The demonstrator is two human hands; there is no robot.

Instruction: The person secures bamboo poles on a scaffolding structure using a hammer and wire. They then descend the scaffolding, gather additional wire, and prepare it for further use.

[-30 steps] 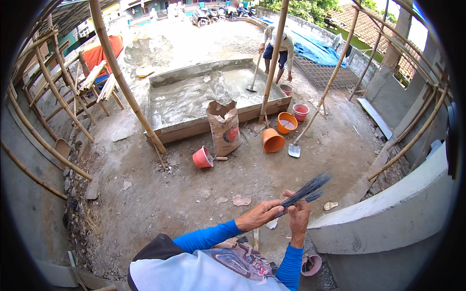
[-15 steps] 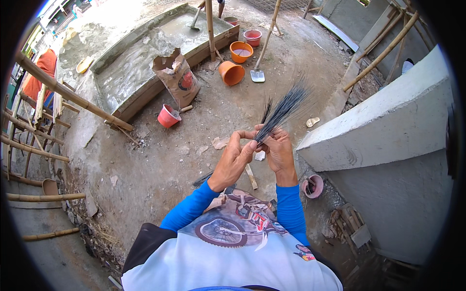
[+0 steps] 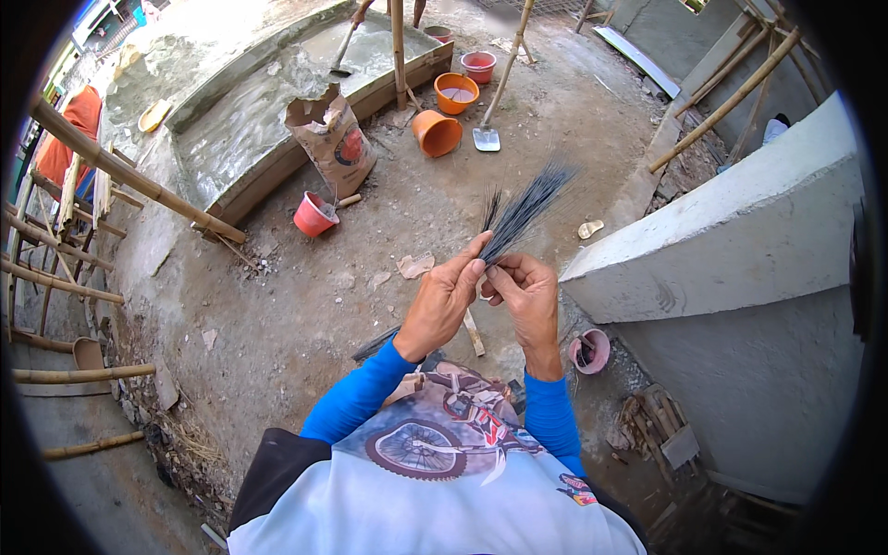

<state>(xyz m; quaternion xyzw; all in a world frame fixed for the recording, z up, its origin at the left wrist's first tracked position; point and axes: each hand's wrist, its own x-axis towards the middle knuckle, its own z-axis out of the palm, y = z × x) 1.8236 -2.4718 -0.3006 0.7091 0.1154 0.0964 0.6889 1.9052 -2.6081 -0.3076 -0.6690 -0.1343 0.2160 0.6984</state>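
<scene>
A bundle of thin dark tie wires (image 3: 529,211) fans out up and to the right in front of my chest. Its lower end is inside my left hand (image 3: 442,301), which is closed round it with the thumb on top. A smaller, shorter tuft of the wires stands apart on the left side. My right hand (image 3: 523,301) is closed in a pinch at the bundle's bottom end, fingers curled; the exact wires between its fingertips are hidden. Beyond my left forearm, another dark bundle (image 3: 375,344) lies on the ground, partly covered by the arm.
Ahead stand a torn paper sack (image 3: 333,143), a red bucket (image 3: 315,215), orange buckets (image 3: 437,134) and a shovel (image 3: 487,139). A wet-mortar trough (image 3: 268,120) lies behind, where another person's hand holds a hoe (image 3: 344,57). A concrete wall (image 3: 712,222) rises right; bamboo poles (image 3: 139,180) stand left.
My right hand has lowered slightly and its fingers have curled in at the bundle's bottom end. My left hand still grips the bundle. In the trough, the other person's hoe has moved left and down.
</scene>
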